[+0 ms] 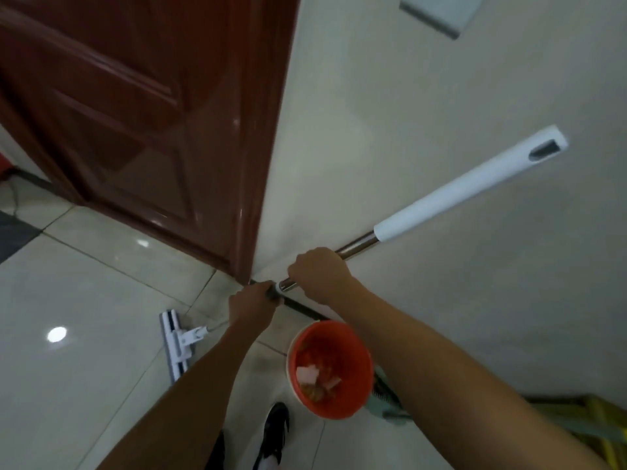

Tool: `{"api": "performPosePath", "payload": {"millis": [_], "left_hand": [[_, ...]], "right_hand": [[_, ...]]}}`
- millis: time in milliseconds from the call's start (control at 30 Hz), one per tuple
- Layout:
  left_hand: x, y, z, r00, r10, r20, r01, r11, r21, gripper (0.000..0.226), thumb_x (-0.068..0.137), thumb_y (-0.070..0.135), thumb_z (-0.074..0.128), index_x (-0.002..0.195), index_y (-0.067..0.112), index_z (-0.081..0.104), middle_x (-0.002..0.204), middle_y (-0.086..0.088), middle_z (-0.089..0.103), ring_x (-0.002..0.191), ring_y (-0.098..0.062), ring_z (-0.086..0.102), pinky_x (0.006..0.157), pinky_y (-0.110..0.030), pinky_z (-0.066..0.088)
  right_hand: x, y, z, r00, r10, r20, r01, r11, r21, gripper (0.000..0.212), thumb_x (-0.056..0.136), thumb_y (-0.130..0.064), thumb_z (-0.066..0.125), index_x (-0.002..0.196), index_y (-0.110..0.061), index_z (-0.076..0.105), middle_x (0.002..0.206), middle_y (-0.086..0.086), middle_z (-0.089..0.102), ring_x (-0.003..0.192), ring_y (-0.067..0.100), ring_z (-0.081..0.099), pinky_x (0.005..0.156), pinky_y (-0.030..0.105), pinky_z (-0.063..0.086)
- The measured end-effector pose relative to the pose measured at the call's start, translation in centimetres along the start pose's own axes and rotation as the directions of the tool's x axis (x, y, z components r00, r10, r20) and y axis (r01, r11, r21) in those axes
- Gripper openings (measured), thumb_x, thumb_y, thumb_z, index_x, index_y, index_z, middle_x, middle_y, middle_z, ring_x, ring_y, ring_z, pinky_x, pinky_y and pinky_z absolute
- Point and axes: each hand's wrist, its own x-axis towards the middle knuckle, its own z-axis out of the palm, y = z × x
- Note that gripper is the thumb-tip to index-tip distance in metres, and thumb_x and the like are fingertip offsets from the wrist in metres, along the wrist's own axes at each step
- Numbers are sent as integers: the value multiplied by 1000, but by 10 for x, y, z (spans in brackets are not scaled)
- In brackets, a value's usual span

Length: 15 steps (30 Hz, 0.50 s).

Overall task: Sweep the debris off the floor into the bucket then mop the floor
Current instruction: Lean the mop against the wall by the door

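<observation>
1. Head view, both hands on the mop handle (356, 245): left hand (252, 305) wrapped closed around the lower shaft, right hand (320, 271) wrapped closed just above it, almost touching. White grip end points up and right toward the wall (441, 130).
2. Mop head (174, 346) lies flat on the tiled floor (84, 300), left of my feet, near the base of the dark red door (135, 113).
3. Orange bucket (330, 368) stands at the wall, right of my shoe (274, 432); scraps of debris (315, 378) sit inside, so I judge sweeping done and mopping the step in hand.
4. To do it well: I would spread the hands further apart on the shaft for leverage, keep the head flat, and pull in overlapping strokes along the tile lines.
5. Edges: door and wall meet in a corner just ahead (tight for the handle's upper end). Bucket is close on the right; a backswing could tip it.
6. Open room: the floor to the left looks free; I would work that way.
</observation>
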Motion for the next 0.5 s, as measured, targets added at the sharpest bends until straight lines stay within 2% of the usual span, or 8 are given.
{"api": "performPosePath", "payload": {"millis": [133,200,267,500], "left_hand": [[25,26,-11,998,-41,-53,35,992,-125,18,90,42,69,101,29,69,94,3,74,89,-22,70,73,-32,53],[38,37,-15,994,-73,-85,57,981,-185,19,92,37,69,107,26,70,96,3,73,88,-21,69,69,-29,46],[51,47,-17,988,-105,-113,76,969,-235,17,94,36,68,108,27,69,91,4,72,80,-16,65,67,-28,47],[94,72,-29,961,-201,-188,138,943,-303,16,93,44,65,88,29,62,75,9,63,70,-16,62,63,-29,49]], "right_hand": [[20,37,-13,999,-51,-9,50,993,-105,8,92,-9,61,95,-14,67,91,2,69,81,21,68,66,30,45],[31,53,-21,996,-91,15,92,985,-146,9,92,-10,63,98,-14,68,94,2,69,83,21,69,76,31,54],[44,67,-26,990,-141,13,140,967,-211,13,91,-13,65,104,-15,68,97,1,69,85,20,69,82,35,57],[75,106,-49,965,-260,-35,230,904,-359,12,90,-6,65,97,-15,67,96,1,68,86,22,68,83,34,56]]}}
